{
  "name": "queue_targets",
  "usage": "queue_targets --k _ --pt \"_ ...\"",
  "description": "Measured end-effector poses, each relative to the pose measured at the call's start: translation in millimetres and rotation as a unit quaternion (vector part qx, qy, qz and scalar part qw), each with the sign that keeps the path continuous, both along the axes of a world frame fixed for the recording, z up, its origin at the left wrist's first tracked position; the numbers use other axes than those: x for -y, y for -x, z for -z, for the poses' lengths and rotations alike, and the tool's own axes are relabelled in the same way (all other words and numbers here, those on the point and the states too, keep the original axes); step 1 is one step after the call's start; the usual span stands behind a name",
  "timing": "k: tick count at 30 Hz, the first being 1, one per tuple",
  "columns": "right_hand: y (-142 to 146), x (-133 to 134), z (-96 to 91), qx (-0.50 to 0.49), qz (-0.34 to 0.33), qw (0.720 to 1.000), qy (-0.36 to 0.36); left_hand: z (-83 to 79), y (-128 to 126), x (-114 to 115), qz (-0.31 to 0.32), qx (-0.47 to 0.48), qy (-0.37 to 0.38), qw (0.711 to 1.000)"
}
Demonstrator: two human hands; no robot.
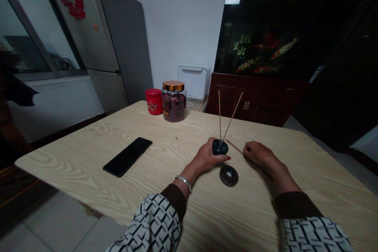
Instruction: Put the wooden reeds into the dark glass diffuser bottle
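My left hand (208, 155) is wrapped round a small dark glass diffuser bottle (220, 147) on the table. Two thin reed sticks (219, 114) stand up out of its neck, leaning apart. To the right, my right hand (258, 152) is closed on the end of another reed stick (235, 148). That stick slants toward the bottle, its far tip close to the neck; whether it touches, I cannot make out. A dark round ring-shaped cap (228, 176) lies just in front of the bottle, with a pale spot at its centre.
A black phone (128, 156) lies on the wooden table (165, 165) at left. At the back edge stand a red canister (154, 102) and a clear jar (174, 104) with a copper lid. Beyond are a fridge (124, 35), a white appliance (192, 82) and a fish tank (265, 39).
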State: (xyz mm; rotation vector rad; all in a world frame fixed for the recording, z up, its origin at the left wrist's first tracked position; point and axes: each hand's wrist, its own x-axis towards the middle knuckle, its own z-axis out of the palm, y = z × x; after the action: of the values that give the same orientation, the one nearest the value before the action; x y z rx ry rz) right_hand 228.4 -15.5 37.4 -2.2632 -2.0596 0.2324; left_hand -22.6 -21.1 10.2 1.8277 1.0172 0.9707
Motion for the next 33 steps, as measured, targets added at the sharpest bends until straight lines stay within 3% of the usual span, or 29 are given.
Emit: queue_targets --k 6,8,10,12,14,16,17,20,25,33 --pt "3.9 4.5 -13.1 0.016 0.008 0.999 -0.028 -0.2 0.4 0.8 -0.003 0.001 -0.005 1.0" --pt "3.1 8.4 -28.5 -0.001 0.014 0.996 -0.084 -0.4 0.7 1.1 -0.002 0.001 -0.008 1.0" --pt "4.9 14.6 -49.2 -0.064 0.011 0.98 -0.188 -0.7 1.0 1.5 0.0 0.004 -0.007 1.0" --pt "11.8 22.3 -70.9 -0.189 0.006 0.926 -0.327 -1.0 1.3 1.9 0.003 0.007 -0.005 1.0" --pt "24.1 29.7 -88.6 -0.344 0.003 0.828 -0.443 -1.2 1.5 2.2 0.007 0.01 -0.003 1.0" --pt "39.5 35.1 -98.9 -0.463 0.003 0.729 -0.504 -1.2 1.7 2.1 0.009 0.009 -0.002 1.0" --pt "47.4 36.7 -101.3 -0.501 0.001 0.694 -0.517 -1.1 1.7 1.9 0.007 0.007 -0.001 1.0" --pt "68.1 38.3 -100.9 -0.556 -0.02 0.643 -0.526 -0.5 1.6 1.0 0.001 -0.001 0.001 1.0" --pt "86.5 36.3 -93.6 -0.584 -0.04 0.632 -0.508 -0.4 1.6 0.8 0.004 0.001 -0.006 1.0" --pt "95.5 25.8 -68.4 -0.572 -0.042 0.706 -0.416 -3.7 1.4 2.5 0.004 0.007 0.0 1.0"
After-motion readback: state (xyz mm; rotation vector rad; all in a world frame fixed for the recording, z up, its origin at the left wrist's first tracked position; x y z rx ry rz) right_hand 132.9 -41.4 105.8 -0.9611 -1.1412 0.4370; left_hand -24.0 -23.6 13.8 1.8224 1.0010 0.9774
